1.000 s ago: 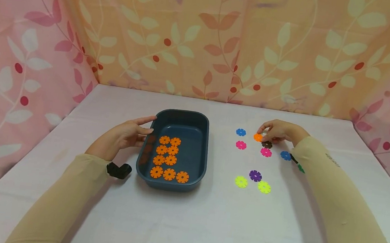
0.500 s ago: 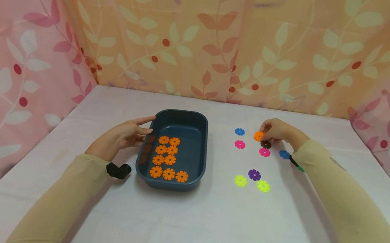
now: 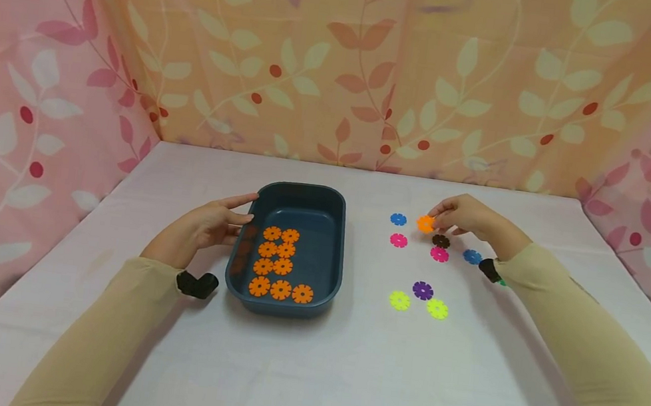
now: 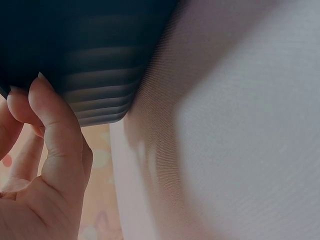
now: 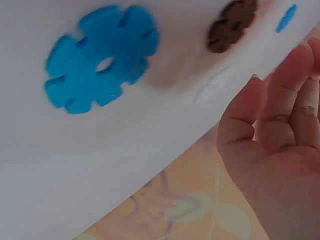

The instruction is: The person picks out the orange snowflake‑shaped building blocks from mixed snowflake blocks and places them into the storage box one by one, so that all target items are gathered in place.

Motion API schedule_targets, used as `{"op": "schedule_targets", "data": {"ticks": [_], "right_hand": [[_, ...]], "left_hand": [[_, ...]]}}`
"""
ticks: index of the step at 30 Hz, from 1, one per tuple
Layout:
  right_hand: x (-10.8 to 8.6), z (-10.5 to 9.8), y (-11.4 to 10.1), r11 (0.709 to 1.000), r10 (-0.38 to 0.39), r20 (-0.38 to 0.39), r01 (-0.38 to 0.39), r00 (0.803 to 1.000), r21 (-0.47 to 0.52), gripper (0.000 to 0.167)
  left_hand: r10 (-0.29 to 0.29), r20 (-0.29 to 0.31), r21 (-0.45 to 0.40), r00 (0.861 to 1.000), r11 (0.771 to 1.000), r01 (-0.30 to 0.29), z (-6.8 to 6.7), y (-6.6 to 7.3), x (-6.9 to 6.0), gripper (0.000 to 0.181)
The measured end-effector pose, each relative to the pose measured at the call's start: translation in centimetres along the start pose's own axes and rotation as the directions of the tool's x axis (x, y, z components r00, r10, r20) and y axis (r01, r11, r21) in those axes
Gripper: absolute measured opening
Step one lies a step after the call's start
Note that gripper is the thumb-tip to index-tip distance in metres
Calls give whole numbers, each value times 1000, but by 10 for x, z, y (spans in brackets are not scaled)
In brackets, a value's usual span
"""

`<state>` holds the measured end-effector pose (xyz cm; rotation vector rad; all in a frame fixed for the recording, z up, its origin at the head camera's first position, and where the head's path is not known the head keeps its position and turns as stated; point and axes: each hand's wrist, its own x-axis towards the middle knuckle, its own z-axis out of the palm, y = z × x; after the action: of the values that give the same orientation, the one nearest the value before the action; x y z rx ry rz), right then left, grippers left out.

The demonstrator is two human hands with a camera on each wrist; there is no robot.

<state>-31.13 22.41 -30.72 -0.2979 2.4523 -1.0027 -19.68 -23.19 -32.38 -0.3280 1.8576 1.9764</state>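
In the head view my right hand (image 3: 470, 218) pinches an orange notched plastic disc (image 3: 424, 224), just over the table. Beneath and beside that hand lie a dark brown disc (image 3: 441, 241) and a pink disc (image 3: 439, 254). The right wrist view shows the fingers (image 5: 285, 95) but not the orange disc. My left hand (image 3: 198, 229) rests its fingertips against the left side of a dark blue tray (image 3: 329, 250). Several orange discs (image 3: 281, 290) lie flat inside the tray, toward its left and near end. The left wrist view shows these fingers (image 4: 57, 125) at the tray's outer wall.
Loose discs lie right of the tray: blue (image 3: 398, 219), pink (image 3: 398, 240), purple (image 3: 423, 290), yellow-green (image 3: 400, 300) and another blue (image 3: 473, 256). A green disc (image 3: 502, 283) is mostly hidden by the right wrist. A floral cloth (image 3: 373, 101) closes off the back.
My right hand has lifted the orange disc off the table and moved it slightly up and left. The left hand and the tray stay as they were.
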Motion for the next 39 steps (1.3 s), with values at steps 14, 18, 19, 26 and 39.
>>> {"op": "schedule_targets", "data": {"ticks": [14, 18, 19, 26, 39], "right_hand": [[-26, 10, -27, 995, -53, 12, 52, 999, 84, 38], [-32, 13, -37, 993, -60, 21, 57, 998, 101, 37], [-33, 14, -39, 993, -63, 22, 60, 998, 105, 37], [-41, 20, -52, 983, -103, 32, 96, 994, 154, 36], [-51, 39, -77, 973, -163, 81, 147, 983, 180, 37]], "left_hand": [[-4, -7, 17, 1000, 1000, 4, 1, 2, -3, 65], [-5, -7, 16, 1000, 1000, 5, 1, 2, -2, 65], [-5, -6, 18, 1000, 1000, 5, 1, 2, -2, 65], [-6, -4, 31, 1000, 999, 6, 1, 2, -1, 65], [-13, -26, 27, 1000, 1000, 14, 2, 1, 0, 64]]}}
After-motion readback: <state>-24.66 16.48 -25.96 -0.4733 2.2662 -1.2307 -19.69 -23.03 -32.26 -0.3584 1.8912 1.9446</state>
